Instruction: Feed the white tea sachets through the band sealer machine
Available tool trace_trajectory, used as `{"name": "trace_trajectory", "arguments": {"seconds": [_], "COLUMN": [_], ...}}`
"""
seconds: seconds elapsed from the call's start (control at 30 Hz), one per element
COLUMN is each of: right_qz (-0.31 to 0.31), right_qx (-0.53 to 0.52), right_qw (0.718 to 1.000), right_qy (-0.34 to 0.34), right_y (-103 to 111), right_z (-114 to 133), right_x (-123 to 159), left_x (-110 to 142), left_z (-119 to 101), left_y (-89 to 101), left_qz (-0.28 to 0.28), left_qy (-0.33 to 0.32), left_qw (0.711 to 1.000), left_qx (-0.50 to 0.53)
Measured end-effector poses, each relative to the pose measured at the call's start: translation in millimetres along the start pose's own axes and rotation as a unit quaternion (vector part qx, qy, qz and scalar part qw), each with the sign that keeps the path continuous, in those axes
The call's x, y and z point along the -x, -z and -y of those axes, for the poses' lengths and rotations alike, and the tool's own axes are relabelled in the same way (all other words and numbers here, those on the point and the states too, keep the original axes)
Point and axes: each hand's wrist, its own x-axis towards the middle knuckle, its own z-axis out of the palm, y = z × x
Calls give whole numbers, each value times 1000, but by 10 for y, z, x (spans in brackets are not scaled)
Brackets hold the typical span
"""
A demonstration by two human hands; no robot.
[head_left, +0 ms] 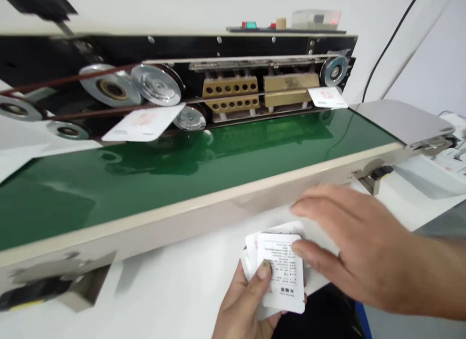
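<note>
Holds a stack of small white packets (pixel 278 276) in left hand (pixel 242 305), low in view, on the near side of the green conveyor (pixel 233 154), pressing down with the thumb and supporting from below: clamped on the stack, by the look of it. Hovers at the stack's right edge with right hand (pixel 367 246), spread apart between thumb and fingers, with nothing visible in the grasp; cannot tell touch from a tiny gap at the thumb tip. Looks like handling the stack packet by packet, judging from the fanned edges. Calls next for a light pinch on the top packet (pixel 286 266) alone, plus a slight easing of left thumb; might drag two together, being thin and closely layered. Also visible at the belt-and-pulley machine (pixel 182 46): left packet (pixel 145 123) beside the pulleys and right packet (pixel 328 97) near the far end, both with reddish print, too blurred to read. On the top packet, rows of fine dark text, apparently upside down, too small to make out; bolder Chinese characters at the near edge, possibly including 大, with a faint smaller line alongside, not legible. No readable brand on the machine.
</note>
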Motion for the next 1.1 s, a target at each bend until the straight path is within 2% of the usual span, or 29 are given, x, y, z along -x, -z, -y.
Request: {"name": "trace_trajectory", "arguments": {"seconds": [0.1, 0.17, 0.27, 0.37, 0.53, 0.63, 0.7, 0.87, 0.93, 1.1], "right_qz": [88, 105, 143, 197, 193, 176, 174, 216, 248, 287], "right_qx": [-49, -89, -172, -258, -357, -391, -441, -604, -615, -626], "right_qw": [995, 990, 971, 937, 894, 876, 848, 711, 688, 664], "right_qy": [-9, -40, -87, -127, -188, -220, -238, -289, -294, -292], "right_y": [-231, -320, -345, -316, -306, -321, -332, -353, -361, -386], "right_z": [40, -23, -112, -155, -197, -214, -224, -264, -286, -349], "right_x": [74, 70, 48, 38, 79, 121, 138, 126, 108, 96], "left_x": [7, 10, 7, 2, 2, 1, 1, 7, 8, 16], "left_z": [10, 7, 5, 7, -3, -2, 6, 42, 53, 40], "left_y": [6, 12, 14, 13, 2, 1, 12, 60, 66, 15], "left_qz": [4, 4, 26, 57, 115, 131, 126, 110, 104, 74], "left_qy": [11, 13, 7, 4, 2, -6, -5, -3, -5, -7], "left_qw": [999, 999, 999, 998, 993, 991, 992, 994, 994, 996], "left_qx": [38, 41, 34, 21, 1, -5, -6, -21, -24, -39]}}
